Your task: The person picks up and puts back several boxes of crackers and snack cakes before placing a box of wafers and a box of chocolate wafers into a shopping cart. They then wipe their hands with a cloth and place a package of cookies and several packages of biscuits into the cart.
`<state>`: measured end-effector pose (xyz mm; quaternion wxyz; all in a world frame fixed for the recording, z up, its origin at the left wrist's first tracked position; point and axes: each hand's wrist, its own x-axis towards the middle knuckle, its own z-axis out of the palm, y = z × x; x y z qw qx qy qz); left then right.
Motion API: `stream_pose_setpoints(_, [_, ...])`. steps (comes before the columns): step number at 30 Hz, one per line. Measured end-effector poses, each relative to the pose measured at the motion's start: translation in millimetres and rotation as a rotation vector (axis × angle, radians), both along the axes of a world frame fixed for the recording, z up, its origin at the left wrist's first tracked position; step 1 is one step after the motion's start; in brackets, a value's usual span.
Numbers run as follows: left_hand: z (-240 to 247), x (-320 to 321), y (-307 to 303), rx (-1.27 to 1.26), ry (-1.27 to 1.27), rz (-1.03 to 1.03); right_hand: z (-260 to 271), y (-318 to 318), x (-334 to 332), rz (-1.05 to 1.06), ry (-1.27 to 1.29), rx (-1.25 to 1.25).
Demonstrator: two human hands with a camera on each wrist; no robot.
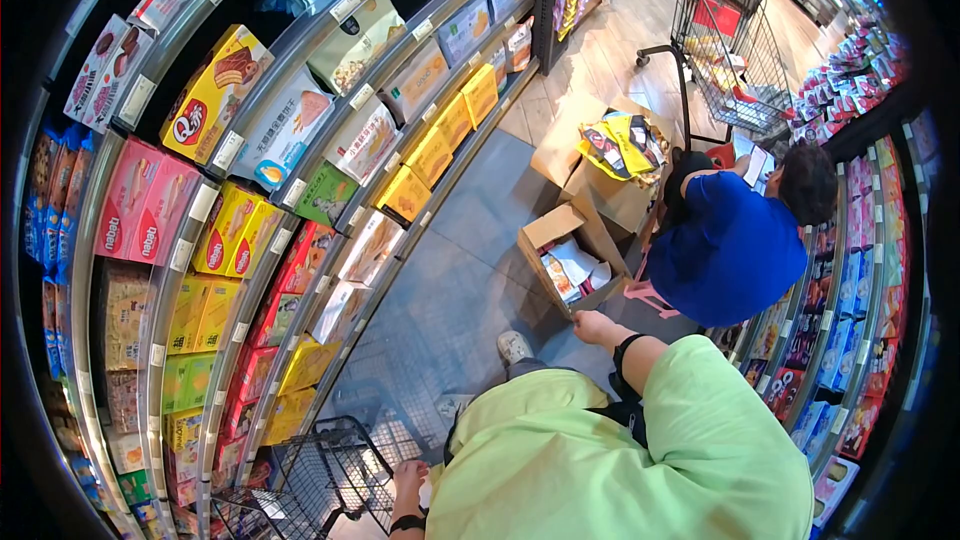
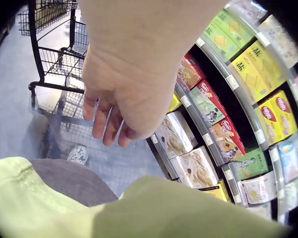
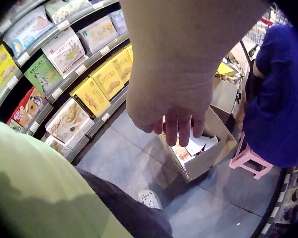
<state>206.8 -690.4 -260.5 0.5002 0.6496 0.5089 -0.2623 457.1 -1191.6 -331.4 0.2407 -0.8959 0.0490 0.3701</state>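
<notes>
My left hand (image 1: 410, 480) hangs low at my side, between the shelf and my body. In the left wrist view its fingers (image 2: 111, 130) droop loosely with nothing in them, beside a black wire shopping cart (image 2: 57, 57). My right hand (image 1: 597, 328) hangs in front of me, near the corner of an open cardboard box (image 1: 552, 230). In the right wrist view its fingers (image 3: 185, 130) dangle loosely and overlap that box, holding nothing. White and printed packets (image 1: 575, 268) lie inside the box.
Shelves of biscuit boxes (image 1: 430, 157) curve along the left; more shelves (image 1: 845, 290) line the right. A person in blue (image 1: 725, 245) sits on a pink stool (image 1: 648, 295). Another box (image 1: 610, 202) holds yellow bags (image 1: 622, 145). A shopping cart (image 1: 735, 65) stands beyond.
</notes>
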Motion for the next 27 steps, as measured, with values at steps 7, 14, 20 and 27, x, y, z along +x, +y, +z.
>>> stream_pose_setpoints(7, [-5,0,1,0.031,-0.021,-0.033,4,2,6,0.028,0.042,-0.02])
stream_pose_setpoints(14, [-3,-3,0,0.03,0.019,-0.01,10,5,14,0.068,0.032,-0.024])
stream_pose_setpoints(20, [-4,-2,-1,-0.001,0.014,0.105,0,7,19,0.115,-0.042,0.004])
stream_pose_setpoints(27, [-10,-1,0,0.042,-0.089,0.133,-58,-9,27,0.259,-0.092,0.028])
